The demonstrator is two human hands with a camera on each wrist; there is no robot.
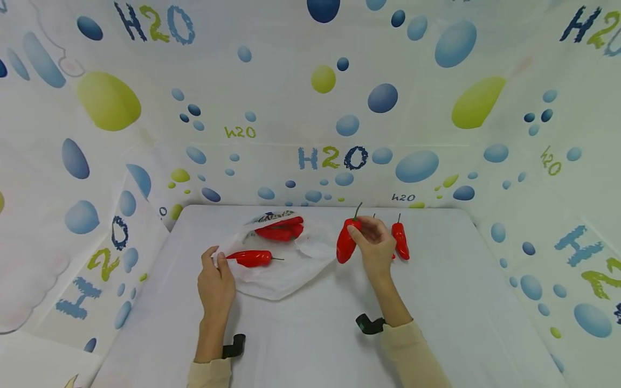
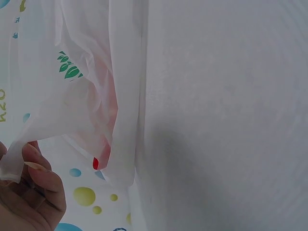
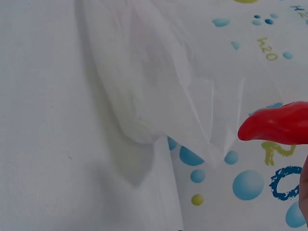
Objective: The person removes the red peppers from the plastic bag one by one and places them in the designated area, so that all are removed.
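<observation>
My right hand pinches a red pepper between thumb and fingers, its green stem pointing up, just right of the plastic bag. In the right wrist view only the tip of that pepper shows. With my left hand I pinch the left edge of a thin white plastic bag. In the left wrist view the bag's edge is pulled up between thumb and fingers of the left hand. One red pepper lies in the bag's mouth, and more red peppers lie deeper inside.
Right of the bag, a red pepper lies on the white table, and another is mostly hidden behind the right hand. A white wall covering with blue and green drops rises behind the table's back edge.
</observation>
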